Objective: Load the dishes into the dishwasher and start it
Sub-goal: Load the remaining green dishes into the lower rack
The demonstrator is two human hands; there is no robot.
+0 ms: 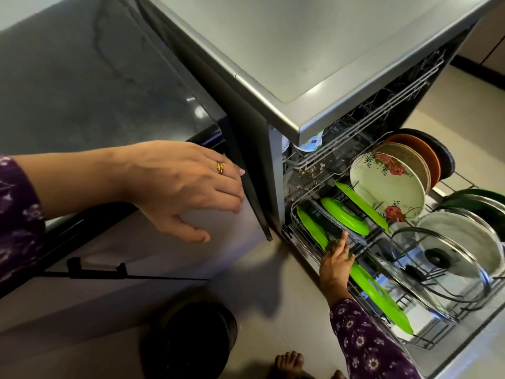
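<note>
Green plates (pixel 345 214): upright in the pulled-out lower rack (pixel 420 344).
Right hand (pixel 336 259): fingers straight, slightly apart, tips touching a glass plate (pixel 337 228) between green ones.
Left hand (pixel 185 187): relaxed, spread, empty, by the dishwasher's (pixel 314 50) side.
Advice: seat the glass plate fully upright, clear of its neighbours.

The left sleeve (pixel 16 214) and right sleeve (pixel 366 343) are dark purple with pale flowers — a gold ring (pixel 220 168) on the left hand (pixel 180 187); feet (pixel 289 361) bare.

The upper rack (pixel 393 98) lies mostly hidden beneath the dishwasher top (pixel 328 36).
</note>
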